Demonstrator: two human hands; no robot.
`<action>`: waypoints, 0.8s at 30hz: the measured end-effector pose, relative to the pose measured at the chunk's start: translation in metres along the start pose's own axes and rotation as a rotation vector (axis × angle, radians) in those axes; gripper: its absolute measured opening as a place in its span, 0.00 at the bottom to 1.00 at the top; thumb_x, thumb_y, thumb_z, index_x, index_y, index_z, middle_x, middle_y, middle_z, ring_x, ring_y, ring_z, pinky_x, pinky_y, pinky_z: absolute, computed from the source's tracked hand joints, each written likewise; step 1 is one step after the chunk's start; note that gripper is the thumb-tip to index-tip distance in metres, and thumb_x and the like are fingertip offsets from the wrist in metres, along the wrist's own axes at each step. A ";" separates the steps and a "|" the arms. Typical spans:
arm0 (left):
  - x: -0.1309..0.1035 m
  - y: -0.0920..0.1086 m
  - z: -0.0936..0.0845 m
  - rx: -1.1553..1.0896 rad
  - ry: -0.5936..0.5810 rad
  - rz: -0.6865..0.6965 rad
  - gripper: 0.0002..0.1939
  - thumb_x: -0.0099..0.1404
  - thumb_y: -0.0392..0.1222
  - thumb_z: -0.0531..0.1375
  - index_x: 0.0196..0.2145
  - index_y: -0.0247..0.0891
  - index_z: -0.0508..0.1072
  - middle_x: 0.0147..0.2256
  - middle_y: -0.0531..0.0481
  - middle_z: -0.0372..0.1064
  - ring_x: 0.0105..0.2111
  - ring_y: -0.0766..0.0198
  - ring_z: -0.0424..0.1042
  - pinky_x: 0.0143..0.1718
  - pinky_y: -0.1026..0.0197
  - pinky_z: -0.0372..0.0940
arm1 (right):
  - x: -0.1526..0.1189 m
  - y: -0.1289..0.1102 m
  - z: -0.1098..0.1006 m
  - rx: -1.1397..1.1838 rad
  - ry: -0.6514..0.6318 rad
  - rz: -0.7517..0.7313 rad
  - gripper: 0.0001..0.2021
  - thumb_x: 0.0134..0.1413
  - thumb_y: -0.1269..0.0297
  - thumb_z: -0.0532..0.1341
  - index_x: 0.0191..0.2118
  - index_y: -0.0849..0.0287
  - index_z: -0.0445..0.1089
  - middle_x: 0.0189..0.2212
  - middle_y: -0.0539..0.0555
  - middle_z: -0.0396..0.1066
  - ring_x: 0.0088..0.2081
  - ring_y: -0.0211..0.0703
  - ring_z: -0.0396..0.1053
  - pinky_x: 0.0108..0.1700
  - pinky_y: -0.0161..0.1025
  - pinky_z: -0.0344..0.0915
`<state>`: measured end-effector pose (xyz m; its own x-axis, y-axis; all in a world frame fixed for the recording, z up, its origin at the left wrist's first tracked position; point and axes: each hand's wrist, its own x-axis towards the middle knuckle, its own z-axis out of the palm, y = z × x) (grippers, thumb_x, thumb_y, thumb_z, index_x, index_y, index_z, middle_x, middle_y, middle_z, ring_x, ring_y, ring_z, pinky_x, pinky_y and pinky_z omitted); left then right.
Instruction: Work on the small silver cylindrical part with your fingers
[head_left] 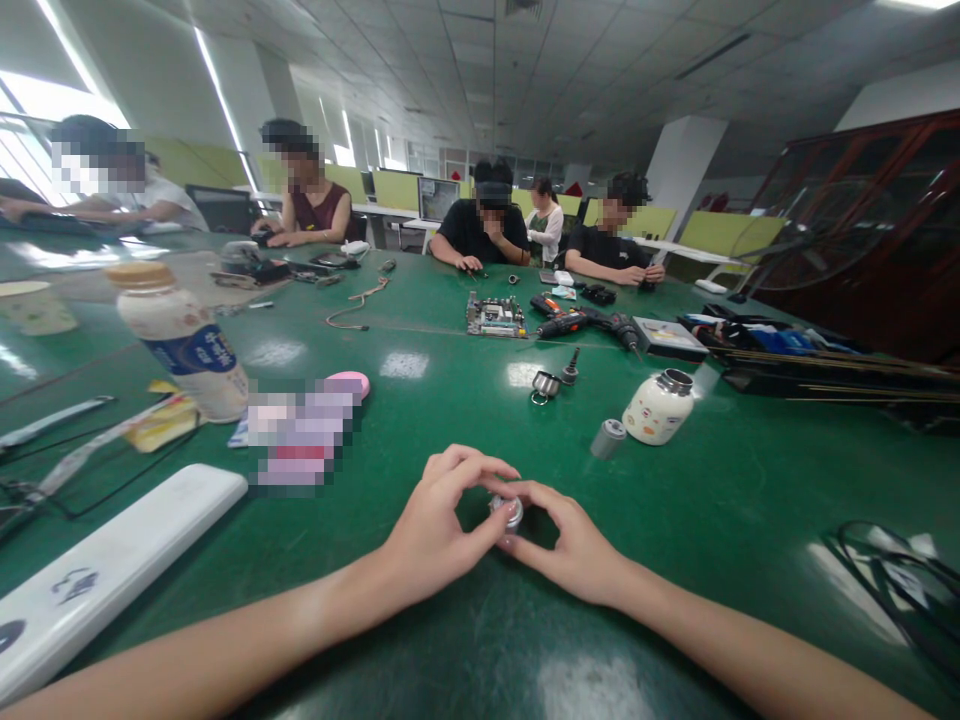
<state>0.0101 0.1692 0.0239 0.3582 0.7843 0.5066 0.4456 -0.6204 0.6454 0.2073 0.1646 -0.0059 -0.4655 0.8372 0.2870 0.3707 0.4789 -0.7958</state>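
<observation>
A small silver cylindrical part point(513, 512) sits between my two hands, just above or on the green tabletop. My left hand point(442, 515) pinches it from the left, thumb against its top. From the right, my right hand point(574, 545) curls thumb and fingertips around its side. The fingers cover much of it, so its exact kind cannot be made out. Beyond my right hand stands a similar grey metal cylinder point(608, 439). Next to that is a cream patterned flask point(658, 407), tilted in view, its metal mouth uncovered. Farther off lie a silver cap with a wire loop point(545, 385) and a dark stemmed piece point(572, 367).
A white power bank-like bar point(127, 570), a blue-labelled bottle point(187, 345) and a pink-purple item point(315, 430) lie left. A circuit board point(496, 315) and power drills point(562, 318) are ahead. Black cables point(892, 585) lie right. Several people sit across the table.
</observation>
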 end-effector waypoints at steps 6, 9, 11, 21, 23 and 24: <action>0.000 0.002 0.001 -0.083 0.081 -0.032 0.06 0.63 0.40 0.64 0.39 0.42 0.73 0.35 0.50 0.76 0.38 0.58 0.76 0.44 0.54 0.66 | 0.000 0.001 0.000 -0.015 -0.001 0.007 0.18 0.55 0.62 0.66 0.51 0.54 0.69 0.46 0.54 0.75 0.46 0.47 0.72 0.50 0.45 0.67; 0.005 -0.001 -0.003 -0.105 0.191 -0.063 0.06 0.63 0.41 0.64 0.37 0.41 0.72 0.35 0.50 0.76 0.36 0.59 0.77 0.43 0.55 0.67 | 0.000 0.002 0.000 -0.012 -0.013 0.018 0.19 0.55 0.62 0.67 0.52 0.54 0.69 0.45 0.54 0.75 0.45 0.47 0.72 0.50 0.45 0.68; 0.010 -0.009 -0.007 -0.031 0.240 -0.092 0.06 0.62 0.42 0.64 0.37 0.41 0.72 0.35 0.51 0.77 0.36 0.58 0.77 0.44 0.53 0.65 | 0.000 0.002 0.000 -0.009 -0.021 0.022 0.20 0.55 0.62 0.67 0.54 0.54 0.69 0.46 0.54 0.75 0.46 0.47 0.72 0.51 0.45 0.67; 0.010 -0.054 -0.007 0.250 0.087 -0.361 0.10 0.60 0.45 0.66 0.40 0.46 0.74 0.36 0.52 0.81 0.47 0.47 0.71 0.50 0.42 0.50 | 0.001 -0.002 -0.003 -0.005 -0.028 0.038 0.20 0.54 0.63 0.67 0.53 0.53 0.69 0.48 0.54 0.74 0.47 0.48 0.71 0.53 0.46 0.65; 0.010 -0.055 -0.007 0.255 0.072 -0.357 0.12 0.60 0.46 0.67 0.42 0.47 0.75 0.37 0.52 0.81 0.48 0.46 0.70 0.50 0.41 0.49 | 0.001 -0.002 -0.003 -0.005 -0.028 0.039 0.20 0.54 0.63 0.67 0.53 0.53 0.69 0.48 0.53 0.74 0.47 0.47 0.71 0.53 0.46 0.65; 0.010 -0.055 -0.007 0.256 0.073 -0.349 0.12 0.60 0.46 0.67 0.42 0.47 0.75 0.36 0.52 0.81 0.48 0.46 0.70 0.51 0.41 0.50 | 0.001 -0.003 -0.003 -0.006 -0.029 0.038 0.20 0.54 0.63 0.67 0.53 0.53 0.69 0.48 0.53 0.74 0.47 0.47 0.71 0.53 0.46 0.65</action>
<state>-0.0168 0.2111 -0.0019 0.0956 0.9398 0.3282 0.7219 -0.2925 0.6272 0.2079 0.1647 -0.0021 -0.4740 0.8469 0.2409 0.3932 0.4484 -0.8027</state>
